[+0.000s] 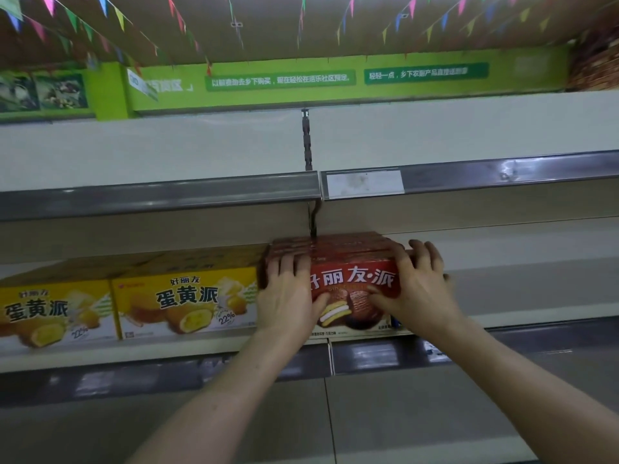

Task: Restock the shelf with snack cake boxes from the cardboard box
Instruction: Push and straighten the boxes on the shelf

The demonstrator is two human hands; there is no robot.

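Both hands are on a stack of red snack cake boxes (355, 279) that stands on the middle shelf (201, 346), its printed face turned outward. The left hand (288, 296) lies over the stack's left front corner: its fingers reach up flat against the front and top edge, only lightly bent, while the thumb presses in against the front face near the pictured cake. The right hand (418, 286) covers the right end of the stack, fingers spread and laid over the top right corner, thumb stretched leftward across the front face. Neither grip wraps round the boxes; both are spread wide and press against the stack from either side. The ribbed top suggests several boxes packed one behind another, though how many I cannot tell.

Just left of the red stack, touching or nearly so, stand two yellow cake boxes (187, 303) side by side along the same shelf. The upper shelf (160, 192) carries a white price label (365, 183) on its front rail. Coloured bunting (100, 25) hangs across the ceiling above a green sign band (281, 82).
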